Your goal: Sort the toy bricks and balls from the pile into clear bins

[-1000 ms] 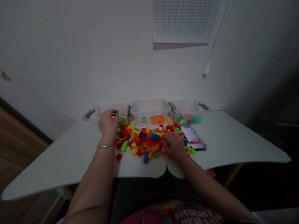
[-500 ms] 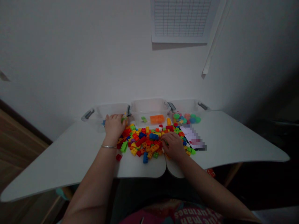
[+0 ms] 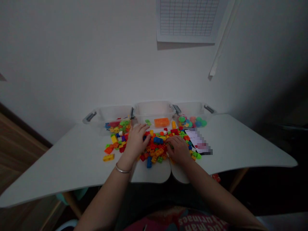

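Note:
A pile of toy building bricks (image 3: 158,152) in red, yellow, orange, blue and green lies on the white table (image 3: 149,175). My left hand (image 3: 137,139) reaches over the left part of the pile, palm down, with its fingers apart and nothing visible in them. My right hand (image 3: 179,149) rests at the right part, fingers and thumb curled together. Whatever is between those fingers is hidden. A blue brick (image 3: 158,140) sits between the two hands.
Behind the pile stand three clear bins: the left bin (image 3: 113,112) holds colourful pieces, the middle bin (image 3: 154,109) an orange block and a green piece, the right bin (image 3: 192,109) round pieces. A phone (image 3: 197,141) lies right of the pile. A yellow brick (image 3: 108,157) lies apart at left.
My left hand has moved right and nearer, from the left bin to over the pile. Bricks at the pile's left now lie spread farther left. My right hand stays put.

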### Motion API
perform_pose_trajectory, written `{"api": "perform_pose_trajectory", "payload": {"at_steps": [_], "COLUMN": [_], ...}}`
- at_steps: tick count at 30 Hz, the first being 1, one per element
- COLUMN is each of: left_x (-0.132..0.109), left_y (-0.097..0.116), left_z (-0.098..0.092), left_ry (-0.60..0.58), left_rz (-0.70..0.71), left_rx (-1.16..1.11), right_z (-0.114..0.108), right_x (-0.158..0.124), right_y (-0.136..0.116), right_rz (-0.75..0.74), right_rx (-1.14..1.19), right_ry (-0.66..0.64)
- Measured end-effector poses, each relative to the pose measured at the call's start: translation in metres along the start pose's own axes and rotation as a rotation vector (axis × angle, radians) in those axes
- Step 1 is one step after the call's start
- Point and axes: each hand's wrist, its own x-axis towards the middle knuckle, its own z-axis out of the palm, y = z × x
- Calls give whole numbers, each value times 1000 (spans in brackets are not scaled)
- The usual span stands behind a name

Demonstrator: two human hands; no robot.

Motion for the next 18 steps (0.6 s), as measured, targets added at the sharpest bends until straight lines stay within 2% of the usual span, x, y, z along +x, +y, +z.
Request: {"api": "perform_pose_trajectory", "payload": {"at_steps": [4, 9, 12, 15, 18], "left_x": [-17, -20, -20, -21, -22], "left_y": [21, 22, 21, 20, 19], "left_z": [16, 26, 27, 28, 29], "left_ry": [-100, -134, -140, -135, -136], "left_rz": [54, 54, 45, 40, 31], "left_rx": [-4, 0, -1, -5, -6], "right_z": [0, -7, -14, -18, -16], "right_x": [1, 9, 18, 27, 35], "right_y": [3, 13, 29, 51, 69], "right_rz": [55, 92, 174, 288, 373], "right_rx": [28, 93, 35, -97, -251], "right_ry": [26, 116, 135, 73, -53]}}
